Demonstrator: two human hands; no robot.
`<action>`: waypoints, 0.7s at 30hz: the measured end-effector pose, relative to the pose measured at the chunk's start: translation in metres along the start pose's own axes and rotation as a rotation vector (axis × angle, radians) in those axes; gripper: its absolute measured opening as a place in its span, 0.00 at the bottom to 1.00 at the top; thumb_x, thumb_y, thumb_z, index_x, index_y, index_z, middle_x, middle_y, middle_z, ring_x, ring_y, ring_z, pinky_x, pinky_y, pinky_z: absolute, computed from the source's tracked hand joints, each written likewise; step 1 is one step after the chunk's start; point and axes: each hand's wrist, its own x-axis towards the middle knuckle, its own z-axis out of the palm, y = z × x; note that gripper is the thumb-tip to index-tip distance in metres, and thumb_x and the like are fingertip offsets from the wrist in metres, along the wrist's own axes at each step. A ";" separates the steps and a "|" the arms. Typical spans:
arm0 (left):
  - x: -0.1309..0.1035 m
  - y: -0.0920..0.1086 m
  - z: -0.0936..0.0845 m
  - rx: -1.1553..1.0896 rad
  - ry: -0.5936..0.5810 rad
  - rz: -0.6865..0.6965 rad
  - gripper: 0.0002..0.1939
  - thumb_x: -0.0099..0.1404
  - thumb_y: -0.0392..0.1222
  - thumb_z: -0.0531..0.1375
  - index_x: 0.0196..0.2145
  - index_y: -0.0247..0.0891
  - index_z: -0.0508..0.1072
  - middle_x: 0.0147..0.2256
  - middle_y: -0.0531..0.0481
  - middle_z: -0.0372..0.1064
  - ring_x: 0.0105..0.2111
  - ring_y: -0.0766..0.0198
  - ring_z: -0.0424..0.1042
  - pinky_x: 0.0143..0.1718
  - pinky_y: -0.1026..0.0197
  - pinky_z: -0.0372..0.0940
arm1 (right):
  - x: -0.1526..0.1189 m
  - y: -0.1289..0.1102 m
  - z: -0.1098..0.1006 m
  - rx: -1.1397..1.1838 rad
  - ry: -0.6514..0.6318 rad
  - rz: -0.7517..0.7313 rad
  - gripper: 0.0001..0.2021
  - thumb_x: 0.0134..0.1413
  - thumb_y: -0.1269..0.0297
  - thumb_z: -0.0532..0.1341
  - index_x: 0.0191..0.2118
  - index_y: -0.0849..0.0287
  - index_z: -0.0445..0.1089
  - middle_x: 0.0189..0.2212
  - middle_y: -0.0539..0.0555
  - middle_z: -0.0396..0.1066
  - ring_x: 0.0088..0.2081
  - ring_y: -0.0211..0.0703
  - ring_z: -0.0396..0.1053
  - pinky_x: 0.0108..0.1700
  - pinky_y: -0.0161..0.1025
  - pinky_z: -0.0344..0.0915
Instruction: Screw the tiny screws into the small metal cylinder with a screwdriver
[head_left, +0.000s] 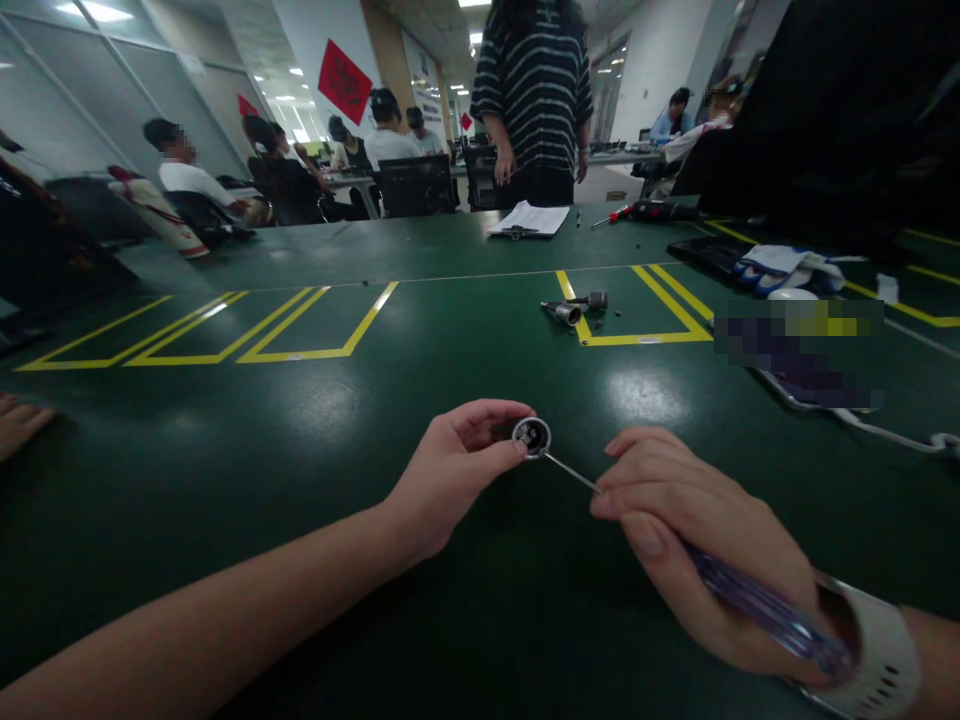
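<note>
My left hand (457, 465) is closed around a small cylindrical metal connector (543, 430), its round open end facing me and small parts inside it. In my right hand (705, 530) is a thin screwdriver (765, 600) with a clear purplish handle lying back across the palm. The shaft points up and left, and its tip meets the lower right rim of the connector; whether it sits in a screw there is too small to tell. Further back lie metal connector parts (568, 314), with a few tiny dark bits near them.
Yellow tape (637, 341) marks outlines on the green table (315, 520). A clipboard with paper (529, 219), a red-and-black screwdriver (615, 215), gloves (791, 268) and a phone with a white cable (892, 430) lie beyond. Another person's hand (22, 420) rests at far left; a person in stripes (532, 100) stands opposite.
</note>
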 end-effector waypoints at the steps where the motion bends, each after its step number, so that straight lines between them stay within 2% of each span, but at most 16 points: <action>1: -0.001 -0.001 0.001 0.017 -0.010 0.005 0.13 0.52 0.32 0.64 0.38 0.35 0.74 0.37 0.48 0.75 0.38 0.62 0.73 0.44 0.58 0.65 | 0.000 0.000 0.000 -0.007 -0.001 0.006 0.09 0.54 0.76 0.53 0.36 0.60 0.68 0.25 0.52 0.72 0.29 0.40 0.70 0.44 0.46 0.66; 11: -0.008 -0.003 0.003 0.103 -0.089 0.025 0.12 0.54 0.32 0.62 0.39 0.35 0.74 0.34 0.50 0.75 0.35 0.66 0.73 0.40 0.63 0.67 | -0.002 0.002 0.006 -0.027 -0.068 0.066 0.05 0.56 0.73 0.54 0.33 0.59 0.66 0.28 0.52 0.72 0.32 0.40 0.70 0.42 0.43 0.66; 21: -0.007 -0.004 0.008 0.206 -0.014 0.116 0.09 0.53 0.33 0.61 0.35 0.35 0.76 0.34 0.48 0.76 0.33 0.63 0.74 0.37 0.61 0.70 | -0.004 0.002 0.008 -0.074 -0.106 0.014 0.05 0.56 0.74 0.55 0.32 0.60 0.66 0.28 0.52 0.72 0.32 0.39 0.70 0.43 0.43 0.66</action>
